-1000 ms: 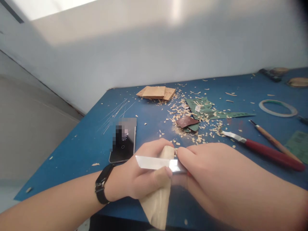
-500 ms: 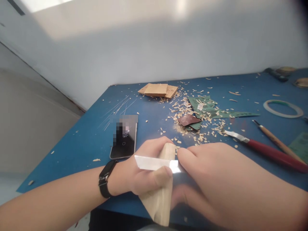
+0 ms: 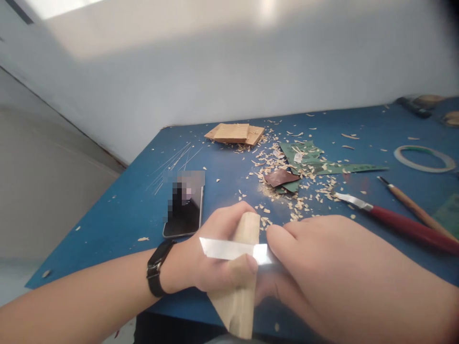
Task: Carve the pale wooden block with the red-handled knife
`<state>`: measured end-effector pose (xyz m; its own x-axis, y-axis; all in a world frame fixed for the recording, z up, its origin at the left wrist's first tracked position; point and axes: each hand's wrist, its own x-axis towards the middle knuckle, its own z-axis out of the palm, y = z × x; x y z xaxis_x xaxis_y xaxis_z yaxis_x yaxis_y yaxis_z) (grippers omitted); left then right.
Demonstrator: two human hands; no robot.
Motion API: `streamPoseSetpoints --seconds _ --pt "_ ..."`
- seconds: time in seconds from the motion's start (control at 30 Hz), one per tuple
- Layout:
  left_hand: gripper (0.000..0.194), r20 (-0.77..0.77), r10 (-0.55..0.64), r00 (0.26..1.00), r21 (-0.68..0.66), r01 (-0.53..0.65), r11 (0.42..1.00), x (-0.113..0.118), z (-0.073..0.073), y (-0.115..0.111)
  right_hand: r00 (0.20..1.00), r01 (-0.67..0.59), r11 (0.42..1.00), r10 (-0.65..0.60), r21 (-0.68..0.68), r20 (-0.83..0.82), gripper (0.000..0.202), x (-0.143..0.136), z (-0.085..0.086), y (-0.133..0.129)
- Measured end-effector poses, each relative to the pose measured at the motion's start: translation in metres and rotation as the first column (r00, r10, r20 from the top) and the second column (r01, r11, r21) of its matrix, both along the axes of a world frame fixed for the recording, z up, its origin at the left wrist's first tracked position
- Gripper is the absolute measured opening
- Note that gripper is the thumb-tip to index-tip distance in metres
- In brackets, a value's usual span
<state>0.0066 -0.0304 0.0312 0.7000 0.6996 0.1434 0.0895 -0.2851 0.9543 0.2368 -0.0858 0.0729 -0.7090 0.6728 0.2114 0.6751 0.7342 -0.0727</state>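
A pale block of wood [image 3: 239, 306] stands slanted in front of me, broad on one side and narrow at its upper end. My left hand [image 3: 213, 274] is closed around it, the thumb laid across its near face by the knife. In my right fist [image 3: 319, 267] is a carving knife [image 3: 227, 249], its handle hidden by the fingers. The straight, shiny blade points left across the wood, just above my left thumb. Whether its edge bites into the wood, I cannot tell.
A phone [image 3: 183, 215] lies beyond my left wrist. Wood shavings [image 3: 297, 205] surround green sandpaper [image 3: 308, 157] and a brown scrap [image 3: 281, 177]. Wooden boards [image 3: 233, 133] sit near the wall. At right are a red-handled knife [image 3: 405, 224], a slim wooden-handled tool [image 3: 412, 203] and a tape roll [image 3: 425, 158].
The knife blade has slid slightly down along the wood, toward me, with my right hand. My left hand keeps its hold on the block.
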Motion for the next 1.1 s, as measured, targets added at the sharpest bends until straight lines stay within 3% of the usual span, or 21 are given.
streamPoseSetpoints --seconds 0.27,0.53,0.63,0.8,1.0,1.1 --pt "0.038 0.047 -0.017 0.999 0.035 0.016 0.999 0.0 -0.004 0.004 0.999 -0.028 0.994 0.026 0.104 0.025 0.024 0.004 -0.005 0.0" --pt "0.031 0.015 -0.04 0.999 0.022 0.04 0.999 0.001 0.0 0.001 0.994 0.104 0.994 -0.105 -0.043 -0.016 0.028 0.003 -0.004 0.003" --pt "0.032 0.026 -0.015 1.0 -0.007 0.015 1.0 0.001 -0.002 0.0 0.983 0.156 0.978 -0.141 -0.137 0.113 0.025 0.0 0.002 0.005" --pt "0.038 0.049 0.007 0.999 -0.068 -0.004 0.998 0.001 -0.003 0.001 0.927 0.291 0.903 -0.184 -0.315 0.328 0.008 -0.007 0.01 0.009" --pt "0.039 0.094 0.043 0.995 -0.158 -0.027 0.987 0.003 -0.006 -0.001 0.911 0.347 0.884 -0.237 -0.314 0.339 0.013 -0.008 0.008 0.007" --pt "0.041 0.085 0.113 0.99 -0.188 -0.096 0.977 0.005 -0.01 -0.003 0.88 0.432 0.863 -0.34 -0.262 0.33 0.026 -0.007 0.005 0.005"
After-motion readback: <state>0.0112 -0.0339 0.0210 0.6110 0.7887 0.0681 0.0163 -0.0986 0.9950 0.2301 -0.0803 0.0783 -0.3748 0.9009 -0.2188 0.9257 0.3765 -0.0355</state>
